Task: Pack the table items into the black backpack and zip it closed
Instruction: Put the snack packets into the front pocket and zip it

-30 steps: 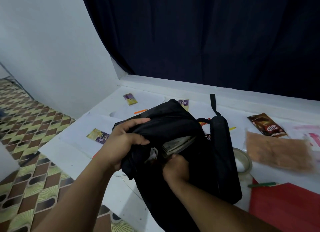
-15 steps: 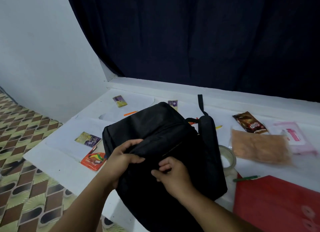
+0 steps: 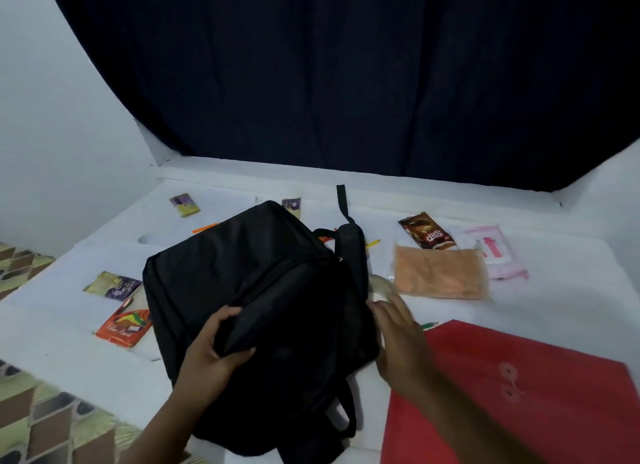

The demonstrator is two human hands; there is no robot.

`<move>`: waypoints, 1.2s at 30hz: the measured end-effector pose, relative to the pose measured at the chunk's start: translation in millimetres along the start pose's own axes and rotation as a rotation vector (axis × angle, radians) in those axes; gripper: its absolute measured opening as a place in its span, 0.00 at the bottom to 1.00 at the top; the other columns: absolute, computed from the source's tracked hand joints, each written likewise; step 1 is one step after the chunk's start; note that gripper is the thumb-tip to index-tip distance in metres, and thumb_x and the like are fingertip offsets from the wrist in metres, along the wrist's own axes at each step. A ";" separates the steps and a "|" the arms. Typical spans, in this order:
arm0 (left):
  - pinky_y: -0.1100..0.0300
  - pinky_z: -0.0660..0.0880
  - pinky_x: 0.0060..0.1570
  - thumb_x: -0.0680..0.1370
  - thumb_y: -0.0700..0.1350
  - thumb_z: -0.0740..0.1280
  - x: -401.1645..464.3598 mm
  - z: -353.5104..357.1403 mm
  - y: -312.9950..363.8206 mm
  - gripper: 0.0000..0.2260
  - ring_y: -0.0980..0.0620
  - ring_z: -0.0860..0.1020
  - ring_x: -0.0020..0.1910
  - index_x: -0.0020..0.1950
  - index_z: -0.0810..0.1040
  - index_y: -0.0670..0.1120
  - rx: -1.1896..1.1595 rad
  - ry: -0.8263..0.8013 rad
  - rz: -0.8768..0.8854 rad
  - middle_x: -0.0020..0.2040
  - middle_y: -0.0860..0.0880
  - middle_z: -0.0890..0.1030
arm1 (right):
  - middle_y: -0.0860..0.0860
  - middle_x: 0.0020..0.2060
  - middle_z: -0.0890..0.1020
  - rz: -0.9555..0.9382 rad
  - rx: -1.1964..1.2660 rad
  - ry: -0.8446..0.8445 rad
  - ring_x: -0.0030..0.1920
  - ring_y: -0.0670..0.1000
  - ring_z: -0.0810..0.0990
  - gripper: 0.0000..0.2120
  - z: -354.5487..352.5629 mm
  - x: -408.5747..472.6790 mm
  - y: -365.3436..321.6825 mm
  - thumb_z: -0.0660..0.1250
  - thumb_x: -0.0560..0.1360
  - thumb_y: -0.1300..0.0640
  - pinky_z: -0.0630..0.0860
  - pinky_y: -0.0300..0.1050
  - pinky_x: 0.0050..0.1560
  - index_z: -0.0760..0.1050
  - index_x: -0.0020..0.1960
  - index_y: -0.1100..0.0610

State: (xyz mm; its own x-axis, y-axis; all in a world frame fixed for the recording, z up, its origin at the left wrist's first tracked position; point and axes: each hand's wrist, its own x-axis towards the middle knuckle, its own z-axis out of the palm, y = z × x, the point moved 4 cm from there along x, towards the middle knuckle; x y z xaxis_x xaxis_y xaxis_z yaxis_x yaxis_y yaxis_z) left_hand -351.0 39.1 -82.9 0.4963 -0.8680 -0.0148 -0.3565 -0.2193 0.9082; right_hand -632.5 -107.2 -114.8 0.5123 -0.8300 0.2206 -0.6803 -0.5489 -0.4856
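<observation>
The black backpack [image 3: 242,276] lies flat on the white table [image 3: 568,290], its straps trailing toward me. My left hand [image 3: 213,349] pinches a fold of the backpack's front fabric. My right hand [image 3: 398,335] hovers at the bag's right edge, fingers spread, holding nothing, just in front of a clear tape roll [image 3: 381,285]. A red envelope folder [image 3: 519,401] lies at the right front. Behind it are an orange cloth in a clear bag [image 3: 440,275], a brown snack packet [image 3: 426,235] and a pink wipes pack [image 3: 491,252].
Left of the bag lie an orange packet [image 3: 123,327] and a yellow-purple sachet [image 3: 112,285]. Two more sachets [image 3: 185,204] sit near the back, plus an orange pen [image 3: 204,227]. A dark curtain [image 3: 346,76] hangs behind. Patterned floor [image 3: 20,411] lies beyond the table's left edge.
The backpack went from propped open to lying flat. My right hand left the bag's opening and moved right to the bag's edge. The view shifted right.
</observation>
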 end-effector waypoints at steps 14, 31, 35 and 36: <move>0.54 0.75 0.59 0.73 0.53 0.76 -8.3 -28.8 47.7 0.22 0.51 0.77 0.62 0.67 0.80 0.55 0.565 0.188 0.183 0.64 0.52 0.79 | 0.43 0.48 0.80 -0.067 0.204 0.364 0.60 0.46 0.70 0.16 -110.4 3.1 -17.9 0.74 0.71 0.68 0.63 0.27 0.60 0.82 0.56 0.56; 0.55 0.77 0.58 0.77 0.45 0.72 59.3 -107.2 121.3 0.08 0.58 0.83 0.50 0.54 0.85 0.56 0.195 -0.044 0.211 0.47 0.57 0.86 | 0.45 0.66 0.69 -0.205 0.434 -0.045 0.71 0.45 0.65 0.18 51.6 45.1 -189.9 0.72 0.68 0.64 0.56 0.27 0.70 0.83 0.56 0.50; 0.56 0.76 0.57 0.77 0.45 0.72 72.2 -120.2 105.3 0.08 0.55 0.83 0.51 0.52 0.85 0.56 0.094 -0.121 0.193 0.48 0.56 0.86 | 0.38 0.65 0.71 -0.143 0.473 -0.233 0.71 0.43 0.68 0.13 76.8 22.7 -173.0 0.73 0.70 0.55 0.61 0.40 0.74 0.78 0.47 0.38; 0.57 0.76 0.55 0.77 0.43 0.72 73.8 -118.7 101.9 0.08 0.57 0.83 0.51 0.53 0.85 0.55 0.074 -0.150 0.183 0.48 0.56 0.86 | 0.37 0.61 0.74 -0.135 0.461 -0.254 0.69 0.42 0.70 0.13 81.0 17.1 -171.8 0.72 0.71 0.55 0.62 0.44 0.75 0.77 0.46 0.37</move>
State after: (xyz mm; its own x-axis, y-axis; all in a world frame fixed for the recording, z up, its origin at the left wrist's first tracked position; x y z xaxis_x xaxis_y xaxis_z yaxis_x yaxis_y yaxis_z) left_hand -256.7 5.6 58.2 0.2972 -0.9514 0.0803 -0.4896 -0.0796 0.8683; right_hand -464.4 -19.1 -96.1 0.7286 -0.6738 0.1231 -0.3284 -0.5013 -0.8005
